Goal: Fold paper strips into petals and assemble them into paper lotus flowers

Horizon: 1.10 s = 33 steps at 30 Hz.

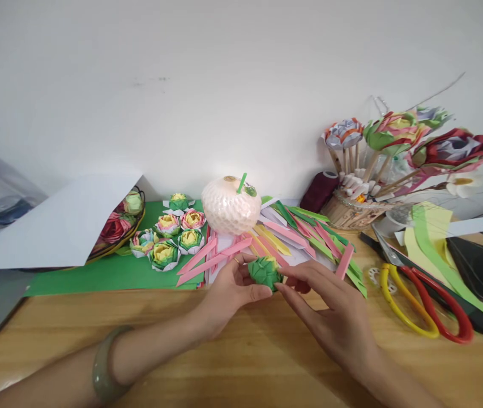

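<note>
Single view here, head camera, worn on person's head. Looking forward and down from above near edge of worktop (173, 351), facing pale wall (241, 90) that fills upper part. Forearms entering from bottom edge, left hand (235, 289) and right hand (330, 311) close to lens, around lower middle. Wide take, scissors (419, 306) and flower bunch (398, 136) off to right side. No second view sharing any of it.

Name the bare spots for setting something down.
The table is bare between the left forearm and right forearm, and between the green sheet and left forearm. Crowded: farther back, strips and paper flowers; at right, around the scissors.
</note>
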### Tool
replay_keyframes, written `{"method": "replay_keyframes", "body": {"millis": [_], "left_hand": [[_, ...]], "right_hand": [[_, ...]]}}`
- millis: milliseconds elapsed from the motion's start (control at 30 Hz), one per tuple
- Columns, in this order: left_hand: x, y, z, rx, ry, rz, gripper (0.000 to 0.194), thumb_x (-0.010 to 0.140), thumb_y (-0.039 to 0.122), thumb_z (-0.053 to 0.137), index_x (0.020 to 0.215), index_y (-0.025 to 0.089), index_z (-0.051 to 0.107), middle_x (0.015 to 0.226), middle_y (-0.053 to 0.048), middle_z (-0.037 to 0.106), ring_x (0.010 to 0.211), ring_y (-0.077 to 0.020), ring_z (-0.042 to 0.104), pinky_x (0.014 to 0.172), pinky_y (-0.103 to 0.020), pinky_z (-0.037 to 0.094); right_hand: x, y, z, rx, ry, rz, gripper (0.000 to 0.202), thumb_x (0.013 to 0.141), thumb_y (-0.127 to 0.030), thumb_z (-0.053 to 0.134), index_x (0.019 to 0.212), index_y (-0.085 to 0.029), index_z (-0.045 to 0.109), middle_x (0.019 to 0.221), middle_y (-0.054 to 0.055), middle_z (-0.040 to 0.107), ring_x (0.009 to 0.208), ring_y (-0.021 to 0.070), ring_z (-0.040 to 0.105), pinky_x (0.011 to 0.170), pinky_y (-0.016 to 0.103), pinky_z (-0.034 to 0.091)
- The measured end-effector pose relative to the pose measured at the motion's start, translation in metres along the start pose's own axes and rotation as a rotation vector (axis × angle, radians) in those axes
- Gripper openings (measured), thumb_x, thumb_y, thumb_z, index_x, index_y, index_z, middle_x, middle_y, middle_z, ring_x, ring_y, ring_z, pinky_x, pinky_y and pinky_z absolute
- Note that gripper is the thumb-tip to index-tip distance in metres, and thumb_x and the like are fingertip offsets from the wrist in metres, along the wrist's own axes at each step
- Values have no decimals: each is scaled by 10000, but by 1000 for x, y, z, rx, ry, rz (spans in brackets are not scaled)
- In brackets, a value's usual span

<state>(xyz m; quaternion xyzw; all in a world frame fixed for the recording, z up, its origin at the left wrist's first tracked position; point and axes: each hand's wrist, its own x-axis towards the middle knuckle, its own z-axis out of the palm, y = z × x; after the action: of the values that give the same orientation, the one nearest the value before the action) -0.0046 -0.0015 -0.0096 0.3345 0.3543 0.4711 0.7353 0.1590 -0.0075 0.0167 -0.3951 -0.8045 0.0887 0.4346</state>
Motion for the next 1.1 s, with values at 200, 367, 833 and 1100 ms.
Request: {"method": "replay_keyframes", "body": {"millis": [200, 367, 833, 1100], "left_hand": [[1, 1, -1, -8, 23, -8, 391, 573, 154, 785, 883, 202, 551, 842, 32, 662, 831, -106, 576, 778, -245, 413], [1, 2, 0, -26, 13, -7, 404, 561, 151, 788, 885, 200, 552, 839, 24, 653, 824, -117, 570, 776, -261, 411], [-1, 1, 1, -39, 0, -14, 434, 512, 178, 816, 870, 194, 571, 840, 6, 652, 832, -141, 569, 772, -271, 409], [-1, 1, -1, -155, -84, -80, 437, 541, 296, 808, 914, 172, 617, 972, -54, 639, 889, -200, 593, 748, -302, 456]], "right_hand": [[-11, 2, 6, -195, 32, -207, 181, 806, -67, 571, 943, -183, 597, 736, 34, 638, 619, 136, 564, 535, 257, 463], [-11, 3, 6, -207, 79, -156, 205, 813, -124, 587, 1012, -171, 582, 770, 54, 628, 655, 143, 581, 542, 251, 479], [-11, 2, 3, -168, 4, -285, 272, 800, -59, 554, 1038, -190, 569, 733, 35, 615, 615, 140, 550, 522, 265, 453], [-2, -4, -8, -34, 89, -153, 265, 790, -85, 546, 1016, -225, 556, 768, 33, 569, 666, 155, 574, 554, 271, 498]]}}
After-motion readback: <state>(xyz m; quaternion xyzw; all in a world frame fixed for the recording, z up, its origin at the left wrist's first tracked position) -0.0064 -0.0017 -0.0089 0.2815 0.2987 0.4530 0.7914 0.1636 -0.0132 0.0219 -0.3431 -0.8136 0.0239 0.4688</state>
